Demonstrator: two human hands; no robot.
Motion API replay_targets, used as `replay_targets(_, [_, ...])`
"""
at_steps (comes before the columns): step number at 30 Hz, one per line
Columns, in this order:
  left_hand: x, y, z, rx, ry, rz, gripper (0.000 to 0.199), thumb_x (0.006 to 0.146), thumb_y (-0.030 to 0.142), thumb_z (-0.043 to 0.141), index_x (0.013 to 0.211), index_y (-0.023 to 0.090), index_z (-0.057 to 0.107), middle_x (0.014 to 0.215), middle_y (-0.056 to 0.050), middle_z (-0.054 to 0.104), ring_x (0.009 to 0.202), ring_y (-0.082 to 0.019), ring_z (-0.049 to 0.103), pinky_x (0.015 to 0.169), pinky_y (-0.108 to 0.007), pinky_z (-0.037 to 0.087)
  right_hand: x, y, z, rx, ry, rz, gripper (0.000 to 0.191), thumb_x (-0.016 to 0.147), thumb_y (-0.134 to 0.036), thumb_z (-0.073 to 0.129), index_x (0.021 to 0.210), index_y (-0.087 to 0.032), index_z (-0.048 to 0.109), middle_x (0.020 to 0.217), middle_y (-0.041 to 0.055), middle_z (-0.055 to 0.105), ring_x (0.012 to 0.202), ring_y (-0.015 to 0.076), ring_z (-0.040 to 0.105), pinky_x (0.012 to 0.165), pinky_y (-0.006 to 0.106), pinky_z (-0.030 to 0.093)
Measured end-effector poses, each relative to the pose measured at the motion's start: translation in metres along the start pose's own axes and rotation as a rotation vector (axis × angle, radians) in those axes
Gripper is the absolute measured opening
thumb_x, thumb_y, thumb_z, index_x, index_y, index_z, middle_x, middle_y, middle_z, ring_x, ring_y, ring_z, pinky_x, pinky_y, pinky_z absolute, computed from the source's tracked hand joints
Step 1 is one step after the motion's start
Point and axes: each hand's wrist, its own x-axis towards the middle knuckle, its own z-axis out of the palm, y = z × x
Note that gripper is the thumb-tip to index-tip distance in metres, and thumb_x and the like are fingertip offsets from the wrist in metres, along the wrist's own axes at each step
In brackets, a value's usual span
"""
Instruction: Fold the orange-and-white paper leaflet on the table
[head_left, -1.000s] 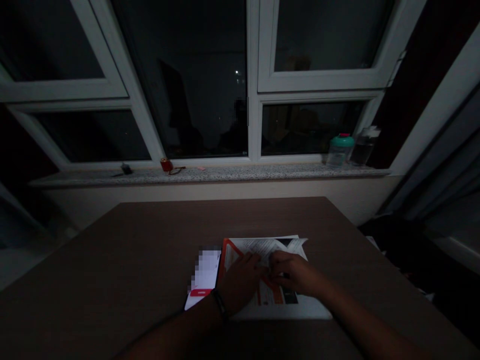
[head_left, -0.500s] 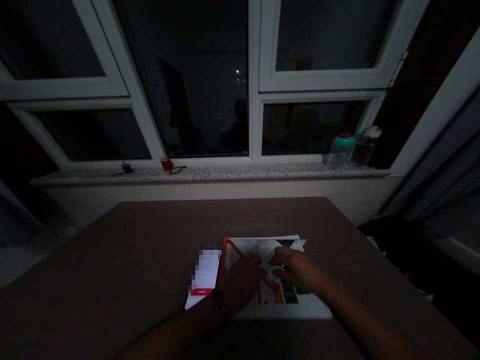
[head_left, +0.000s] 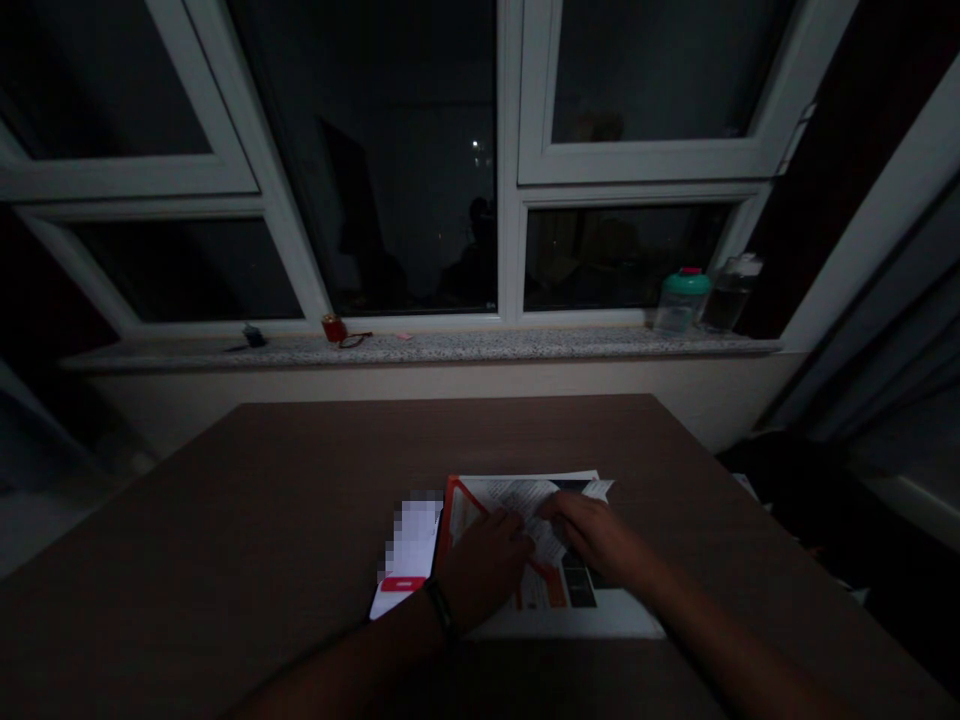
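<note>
From where I stand in the dim room, a person's two bare hands work over a thin white printed paper (head_left: 525,495), which lies on a flat white booklet with orange-red edging (head_left: 570,622) on a brown wood-grain table (head_left: 300,520). The left hand (head_left: 484,560), with a dark band (head_left: 440,606) at its wrist, lies palm down, fingers loosely bent onto the paper. The right hand (head_left: 596,532) is half curled, fingertips down at the paper beside it; shadow hides both grips, so I cannot tell whether either pinches anything. A pointed paper corner pokes out beyond the right hand.

A glowing, slim smartphone (head_left: 416,545) lies just left of the booklet, close to the left forearm, which could nudge it. Uneven pressure could crease the paper askew, a hard tug could tear it, and a sideways push could slide the booklet.
</note>
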Motion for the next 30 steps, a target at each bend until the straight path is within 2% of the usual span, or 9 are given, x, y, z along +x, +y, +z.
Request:
replay_targets(3, [0.0,0.0,0.0,0.01,0.012,0.004,0.007,0.093,0.015,0.055,0.097,0.017,0.061,0.106,-0.006,0.057,0.1,-0.023,0.053,0.086,-0.036,0.046,0.0,-0.003,-0.002,0.012,0.037,-0.012,0.031,0.087,-0.007,0.042,0.11,-0.021,0.058,0.105,0.0065,0.062,0.1,0.0193,0.059,0.087,0.031,0.048])
replay_targets(7, [0.0,0.0,0.004,0.021,0.03,0.009,0.005,0.092,0.014,0.057,0.095,0.017,0.06,0.106,-0.006,0.057,0.1,-0.023,0.052,0.086,-0.036,0.046,-0.001,-0.004,-0.006,-0.016,0.019,-0.039,0.051,0.086,-0.003,0.039,0.129,-0.026,0.054,0.117,0.0065,0.057,0.107,0.0185,0.057,0.092,0.031,0.046])
replay_targets(9, [0.0,0.0,0.005,0.025,0.042,0.005,0.005,0.092,0.015,0.057,0.095,0.017,0.06,0.107,-0.006,0.057,0.1,-0.023,0.052,0.086,-0.036,0.046,-0.001,-0.003,-0.006,-0.038,0.007,-0.043,0.054,0.088,-0.003,0.038,0.133,-0.029,0.052,0.12,0.0061,0.055,0.105,0.0182,0.058,0.09,0.03,0.047])
replay_targets(12, [0.0,0.001,0.005,0.02,0.046,0.006,0.007,0.093,0.014,0.056,0.096,0.017,0.061,0.106,-0.006,0.057,0.101,-0.022,0.052,0.087,-0.036,0.045,-0.001,-0.001,-0.004,-0.021,0.029,-0.061,0.048,0.091,-0.006,0.038,0.129,-0.029,0.057,0.115,0.0065,0.054,0.101,0.018,0.058,0.087,0.03,0.048])
replay_targets(16, [-0.001,0.001,0.003,0.02,0.036,0.001,0.008,0.093,0.014,0.055,0.096,0.018,0.061,0.105,-0.006,0.057,0.101,-0.023,0.052,0.087,-0.037,0.045,0.001,0.003,-0.001,-0.011,0.06,-0.049,0.039,0.091,-0.007,0.042,0.11,-0.027,0.07,0.103,0.0061,0.054,0.095,0.0181,0.058,0.084,0.029,0.048])
replay_targets(18, [-0.001,0.001,0.003,0.024,0.037,0.0,0.006,0.093,0.015,0.056,0.096,0.018,0.06,0.105,-0.006,0.057,0.101,-0.024,0.052,0.086,-0.037,0.046,0.001,0.004,-0.001,-0.018,0.075,-0.026,0.04,0.09,-0.006,0.043,0.109,-0.026,0.071,0.101,0.006,0.055,0.094,0.0184,0.058,0.083,0.029,0.048])
replay_targets(24, [0.0,0.0,0.004,0.034,0.024,0.013,0.005,0.093,0.014,0.056,0.094,0.017,0.059,0.108,-0.006,0.056,0.102,-0.023,0.051,0.088,-0.037,0.045,0.0,0.003,-0.003,-0.04,0.171,0.062,0.047,0.091,-0.01,0.041,0.134,-0.025,0.054,0.104,0.008,0.057,0.095,0.0208,0.058,0.085,0.034,0.049])
replay_targets(27, [0.0,-0.001,0.005,0.033,0.03,0.014,0.004,0.093,0.015,0.056,0.095,0.017,0.059,0.109,-0.006,0.056,0.102,-0.023,0.051,0.088,-0.037,0.045,0.001,0.007,0.0,-0.084,0.17,0.077,0.052,0.091,-0.017,0.047,0.142,-0.024,0.043,0.107,0.0099,0.056,0.091,0.0217,0.059,0.082,0.035,0.051])
replay_targets(30, [-0.001,-0.001,0.004,0.038,0.033,0.03,0.005,0.092,0.015,0.056,0.096,0.017,0.059,0.109,-0.006,0.056,0.102,-0.024,0.051,0.088,-0.038,0.045,0.001,0.011,0.003,-0.095,0.163,0.047,0.052,0.094,-0.016,0.042,0.145,-0.024,0.038,0.11,0.0112,0.056,0.09,0.0208,0.06,0.082,0.035,0.051])
